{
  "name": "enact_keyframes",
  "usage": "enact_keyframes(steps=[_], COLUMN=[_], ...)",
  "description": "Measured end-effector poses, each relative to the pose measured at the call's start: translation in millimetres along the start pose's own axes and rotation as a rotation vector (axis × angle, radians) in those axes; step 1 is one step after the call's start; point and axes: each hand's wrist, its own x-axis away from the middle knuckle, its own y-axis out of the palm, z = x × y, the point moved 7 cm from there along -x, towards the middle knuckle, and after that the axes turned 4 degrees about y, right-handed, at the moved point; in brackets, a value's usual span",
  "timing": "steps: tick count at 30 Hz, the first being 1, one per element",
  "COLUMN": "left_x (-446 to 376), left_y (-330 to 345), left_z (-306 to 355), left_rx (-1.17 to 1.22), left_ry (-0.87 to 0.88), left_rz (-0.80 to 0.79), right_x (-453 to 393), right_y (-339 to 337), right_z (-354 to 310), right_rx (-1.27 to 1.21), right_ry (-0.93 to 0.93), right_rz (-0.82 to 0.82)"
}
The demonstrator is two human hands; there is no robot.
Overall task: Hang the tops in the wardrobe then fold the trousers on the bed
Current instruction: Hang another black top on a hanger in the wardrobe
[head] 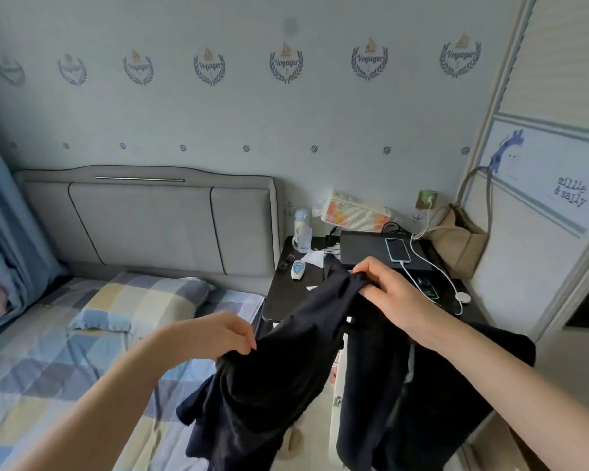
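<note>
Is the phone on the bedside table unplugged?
No. A white cable runs into the bottom end of the phone, which lies on a black box on the bedside table.

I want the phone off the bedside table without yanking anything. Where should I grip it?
Pinch the phone by its long side edges, coming from above: it lies flat, screen up, on the black case. The white cable plugs into its near end, so leave that end free.

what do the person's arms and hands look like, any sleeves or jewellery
Both forearms are bare as far as the frame shows: no sleeve reaches the wrists. The left hand and the right hand wear no gloves, and no rings, watch or bracelet can be seen. The fingernails look short and unpainted, as far as the picture lets one tell.
</note>
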Motion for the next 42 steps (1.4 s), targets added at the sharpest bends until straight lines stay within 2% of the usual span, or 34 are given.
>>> enact_keyframes(steps=[2,4,6,8,10,13,18,20,23,25,28,31,36,39,42], left_x=[-4.8,-19.4,-27.3,-33.4,-35.7,-41.4,-34.6,-25.7,-14.9,-11.8,-8.1,-10.9,-31.1,-44.1,-60.6], left_y=[13.2,12.3,11.5,24.7,40.8,55.2,56.1,56.5,63.7,72.4,86.0,94.7,108.2,121.3,134.0], left_z=[7.4,18.5,44.9,75.2,103.4,126.7,171.4,201.1,246.0,274.1,317.0,347.8,380.0,402.6,425.0], left_rx=[-0.08,0.006,0.115,0.258,0.385,0.467,0.425,0.385,0.324,0.322,0.241,0.117,0.018,-0.007,0.005], left_ry=[-0.01,0.063,0.245,0.432,0.531,0.568,0.635,0.703,0.807,0.858,0.938,0.988,1.011,1.039,1.069], left_rz=[-0.074,0.069,0.233,0.208,0.124,0.094,0.214,0.263,0.294,0.273,0.257,0.241,0.051,-0.174,-0.435], right_x=[7.0,13.2,19.0,25.6,33.3,41.8,67.7,77.9,95.1,109.2,126.9,126.8,138.6,143.0,146.1], right_y=[-3.6,-6.9,-7.7,-9.7,-18.5,-55.0,-135.6,-158.9,-179.3,-188.2,-193.0,-211.5,-272.3,-290.9,-308.6], right_z=[-27.7,-46.1,-57.1,-63.4,-67.9,-70.5,-57.9,-51.3,-36.0,-19.1,-1.9,-8.7,-22.2,-28.5,-41.3], right_rx=[-0.065,-0.136,-0.213,-0.308,-0.397,-0.451,-0.231,-0.121,0.073,0.054,0.109,0.191,0.122,-0.081,-0.135], right_ry=[-0.086,-0.122,-0.124,-0.102,-0.074,-0.062,-0.025,0.057,0.305,0.45,0.439,0.336,0.191,0.117,0.061], right_rz=[-0.055,-0.09,-0.141,-0.2,-0.23,-0.105,0.12,0.116,0.057,0.02,-0.056,0.063,0.326,0.366,0.449])
